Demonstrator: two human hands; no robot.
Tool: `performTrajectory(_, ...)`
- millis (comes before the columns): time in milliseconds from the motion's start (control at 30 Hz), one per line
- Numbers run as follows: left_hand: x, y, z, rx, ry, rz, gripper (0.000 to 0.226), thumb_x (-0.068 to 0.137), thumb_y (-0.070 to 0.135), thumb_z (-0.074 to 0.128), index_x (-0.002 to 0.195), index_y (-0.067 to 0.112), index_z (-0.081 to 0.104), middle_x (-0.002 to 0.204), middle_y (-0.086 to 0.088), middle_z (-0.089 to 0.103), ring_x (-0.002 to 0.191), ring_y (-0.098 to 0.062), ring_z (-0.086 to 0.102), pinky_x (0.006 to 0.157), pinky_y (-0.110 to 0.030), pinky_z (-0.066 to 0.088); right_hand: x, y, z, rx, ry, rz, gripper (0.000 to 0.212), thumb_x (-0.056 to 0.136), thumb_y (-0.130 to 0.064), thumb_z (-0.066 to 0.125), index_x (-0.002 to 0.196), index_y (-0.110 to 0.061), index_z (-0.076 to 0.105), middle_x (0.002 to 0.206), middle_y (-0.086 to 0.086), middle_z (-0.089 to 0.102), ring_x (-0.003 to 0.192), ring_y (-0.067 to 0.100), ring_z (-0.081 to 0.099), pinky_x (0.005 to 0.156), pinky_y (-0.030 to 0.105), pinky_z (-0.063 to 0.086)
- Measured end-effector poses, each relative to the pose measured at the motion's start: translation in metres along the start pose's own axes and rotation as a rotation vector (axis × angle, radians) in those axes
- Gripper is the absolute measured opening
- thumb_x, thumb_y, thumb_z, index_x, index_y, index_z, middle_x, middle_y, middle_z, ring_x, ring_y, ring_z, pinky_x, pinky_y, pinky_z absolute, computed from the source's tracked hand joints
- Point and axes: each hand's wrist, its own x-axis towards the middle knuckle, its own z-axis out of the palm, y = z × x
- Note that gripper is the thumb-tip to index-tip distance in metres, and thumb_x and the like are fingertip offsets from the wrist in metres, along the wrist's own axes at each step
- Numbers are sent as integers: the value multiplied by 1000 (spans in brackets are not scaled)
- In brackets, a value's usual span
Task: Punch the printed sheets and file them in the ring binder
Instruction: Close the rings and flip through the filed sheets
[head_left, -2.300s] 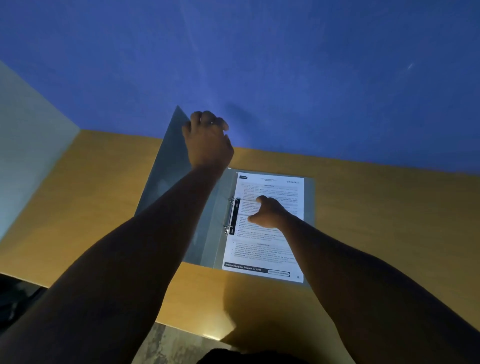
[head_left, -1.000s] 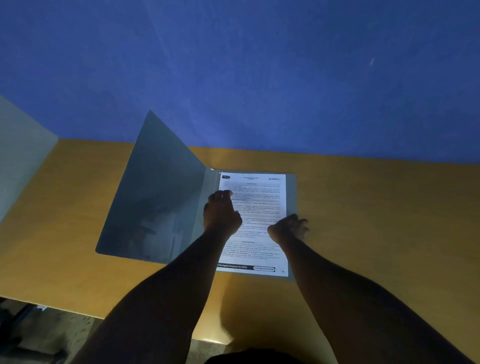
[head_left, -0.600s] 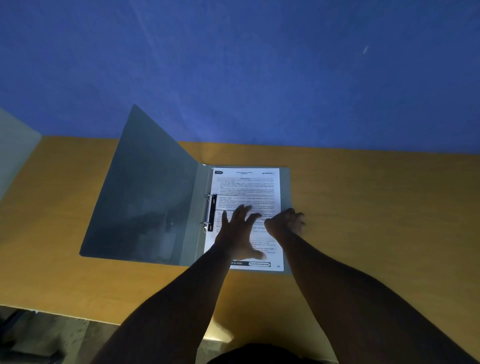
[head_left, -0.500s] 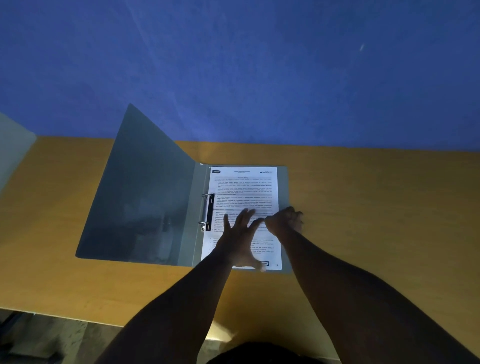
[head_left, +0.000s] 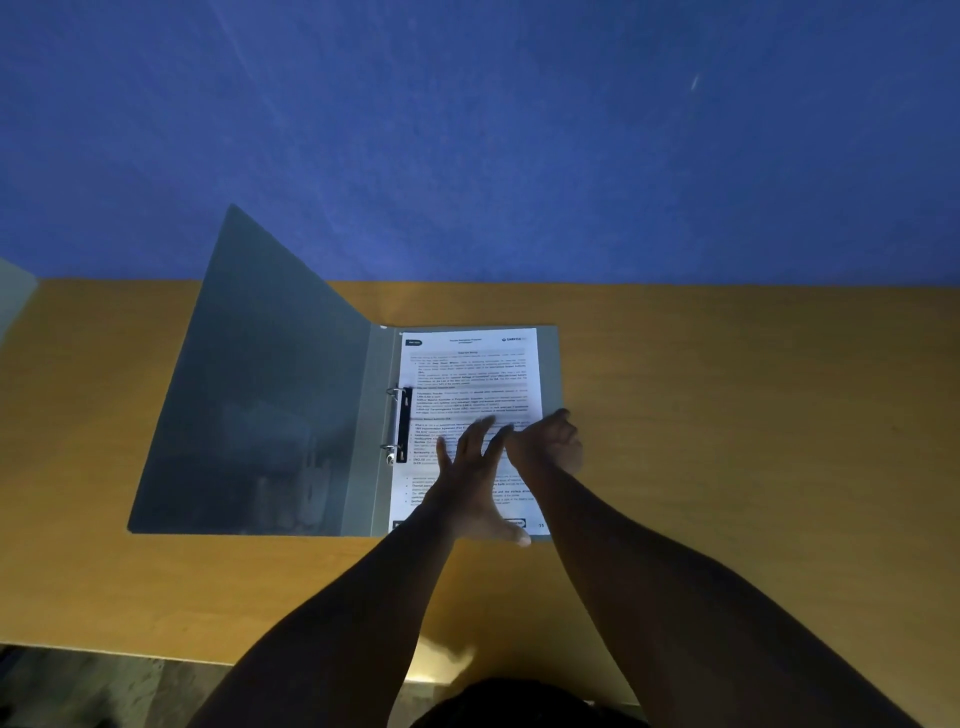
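Yellow-brown wooden desk carries an open grey ring binder, cover raised beyond the left hand. That hand lies flat, fingers spread, on the white printed sheets; the right hand, curled, pinches their right edge.

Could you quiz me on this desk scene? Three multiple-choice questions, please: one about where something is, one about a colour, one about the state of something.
1. Where do the printed sheets lie?
A. on the binder's right half
B. on the raised cover
C. on the bare table

2. What colour is the wall?
A. white
B. blue
C. red

3. How is the ring binder?
A. shut
B. open, left cover raised
C. standing on end

Answers: 1 A, the sheets sit beside the rings. 2 B, blue fills the background. 3 B, the cover tilts up off the table.
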Motion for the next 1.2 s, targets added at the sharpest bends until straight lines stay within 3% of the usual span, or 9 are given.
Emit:
performTrajectory(200, 2, 1, -2, -88, 79, -28, 138, 50, 81, 74, 155, 30, 1, 162, 6, -8, 152, -24, -2, 117, -65, -3, 4, 0, 0, 153, -11, 111, 67, 84, -31, 69, 136, -4, 37, 137, 13, 52, 128, 29, 51, 107, 35, 41)
performTrajectory(333, 5, 3, -5, -214, 144, -49, 139, 46, 79, 74, 155, 26, 6, 160, 4, 2, 151, -23, 6, 116, -67, 9, -2, -10, 2, 277, -21, 189, 56, 83, -29, 66, 128, -4, 45, 132, 13, 56, 126, 30, 53, 105, 35, 41)
performTrajectory(467, 5, 1, -7, -296, 204, -78, 136, 48, 76, 69, 156, 21, 5, 160, 2, 7, 150, -23, 10, 115, -59, 24, -6, -15, 3, 341, -149, 177, 45, 92, -33, 50, 126, -3, 56, 128, 14, 62, 118, 33, 58, 95, 33, 45)
performTrajectory(633, 4, -11, -5, -423, 280, -112, 135, 48, 69, 80, 154, 19, 13, 154, 1, 22, 143, -17, 21, 109, -46, 42, -8, -20, 5, 396, -335, 91, 54, 103, -37, 23, 124, -6, 62, 129, 17, 62, 120, 33, 57, 104, 38, 44)
performTrajectory(733, 4, -17, -9, -523, 301, -161, 134, 47, 70, 83, 153, 23, 16, 151, 3, 27, 139, -16, 29, 106, -43, 45, -5, -19, 9, 549, -331, 90, 55, 102, -46, 28, 119, -9, 64, 123, 15, 64, 112, 32, 60, 100, 41, 46)
performTrajectory(933, 1, -22, -26, -636, 300, -192, 115, 62, 73, 75, 152, 29, 18, 142, 11, 41, 125, -7, 42, 101, -32, 44, -5, -19, -1, 883, -441, 78, 36, 98, -45, 47, 109, -15, 64, 102, 7, 67, 79, 21, 65, 65, 29, 52)
performTrajectory(1033, 3, -23, -40, -625, 325, -220, 95, 70, 80, 61, 146, 32, 31, 141, 11, 49, 122, -12, 51, 97, -35, 48, -3, -20, -2, 847, -495, 26, 42, 97, -44, 45, 108, -11, 68, 103, 13, 72, 78, 25, 70, 61, 27, 56)
performTrajectory(1100, 6, -23, -48, -663, 335, -243, 87, 71, 84, 55, 140, 33, 40, 138, 10, 54, 120, -14, 56, 96, -39, 51, -3, -18, -1, 817, -503, -13, 44, 92, -44, 45, 104, -12, 72, 101, 14, 74, 84, 31, 72, 70, 35, 59)
performTrajectory(1200, 11, -19, -60, -719, 403, -244, 72, 82, 72, 54, 132, 20, 53, 125, 2, 64, 112, -15, 61, 90, -28, 48, -6, -17, -5, 775, -560, -62, 40, 93, -44, 48, 104, -13, 71, 98, 6, 73, 89, 28, 69, 76, 35, 53)
